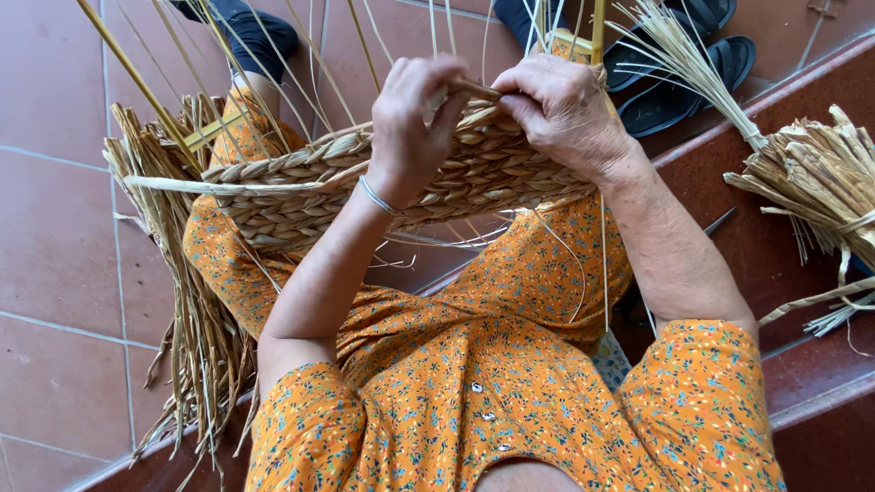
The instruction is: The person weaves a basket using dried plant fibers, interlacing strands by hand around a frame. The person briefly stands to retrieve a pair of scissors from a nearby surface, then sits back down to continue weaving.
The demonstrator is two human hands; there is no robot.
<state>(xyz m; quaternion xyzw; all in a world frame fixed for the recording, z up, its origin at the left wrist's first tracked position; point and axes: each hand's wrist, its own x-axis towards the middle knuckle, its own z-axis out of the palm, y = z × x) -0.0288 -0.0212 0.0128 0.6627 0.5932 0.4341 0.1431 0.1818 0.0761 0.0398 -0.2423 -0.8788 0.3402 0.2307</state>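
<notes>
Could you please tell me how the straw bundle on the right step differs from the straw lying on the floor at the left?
The straw bundle on the step is tied, with thin stalks fanning out above the tie; the loose straw on the floor lies untied and spread out. The bundle sits apart from the hands, while the loose straw trails from beneath the woven basket that the left hand and right hand work on. Both are pale, dried strands.

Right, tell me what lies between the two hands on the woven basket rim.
In the head view, the left hand and right hand nearly meet; between their fingers runs only a thin straw strand over the braided basket rim.
</notes>
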